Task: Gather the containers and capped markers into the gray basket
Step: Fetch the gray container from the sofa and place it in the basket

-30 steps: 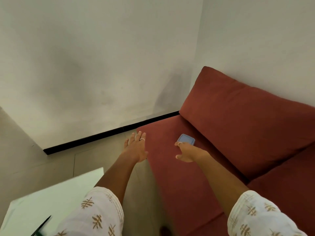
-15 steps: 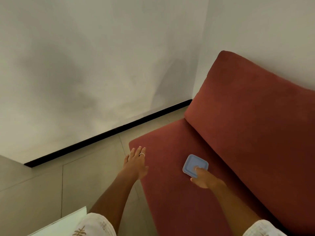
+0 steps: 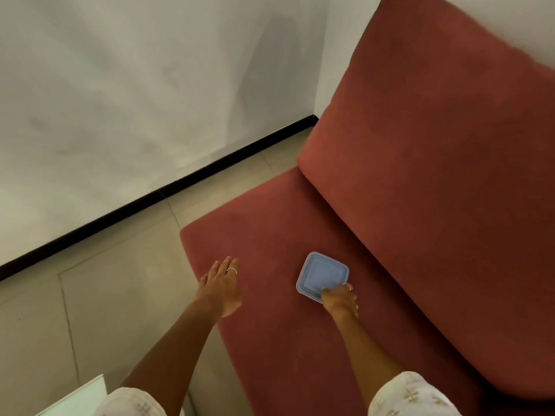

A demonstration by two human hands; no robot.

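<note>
Blue container [image 3: 322, 273] lies on the red sofa seat [image 3: 270, 340]; the right hand [image 3: 339, 300] grips its near edge. The left hand [image 3: 220, 285] hovers flat, fingers spread, holding nothing.

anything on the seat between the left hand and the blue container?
Nothing. In the head view, only bare red seat cushion lies between the open left hand and the blue container. The right hand grips the container's near edge.

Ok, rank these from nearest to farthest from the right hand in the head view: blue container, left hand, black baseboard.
1. blue container: under the right hand's fingers, on the red seat cushion.
2. left hand: to the left, at the cushion's edge.
3. black baseboard: farther left, along the wall.
</note>
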